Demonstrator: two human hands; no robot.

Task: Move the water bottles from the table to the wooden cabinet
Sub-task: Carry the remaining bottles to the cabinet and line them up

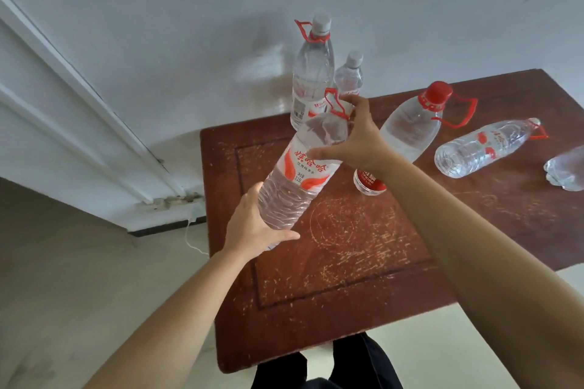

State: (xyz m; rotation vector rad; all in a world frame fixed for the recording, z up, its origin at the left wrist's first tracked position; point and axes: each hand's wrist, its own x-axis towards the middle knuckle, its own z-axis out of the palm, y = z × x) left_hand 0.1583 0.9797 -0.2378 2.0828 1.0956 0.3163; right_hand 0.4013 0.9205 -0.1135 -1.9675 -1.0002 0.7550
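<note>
A large clear water bottle (297,177) with a red-and-white label is tilted above the dark red wooden table (347,262). My left hand (252,227) cups its base, fingers curled under it. My right hand (354,139) grips its shoulder and neck near the red carry handle. Behind it a tall bottle (311,73) and a small bottle (349,76) stand upright at the table's far edge. A red-capped bottle (410,126) stands just right of my right hand. Another bottle (483,148) lies on its side at the right.
Part of one more clear bottle (565,170) lies at the right frame edge. A white wall stands behind the table, with a white door frame (94,123) to the left. Pale floor (63,294) lies left of the table. No cabinet is in view.
</note>
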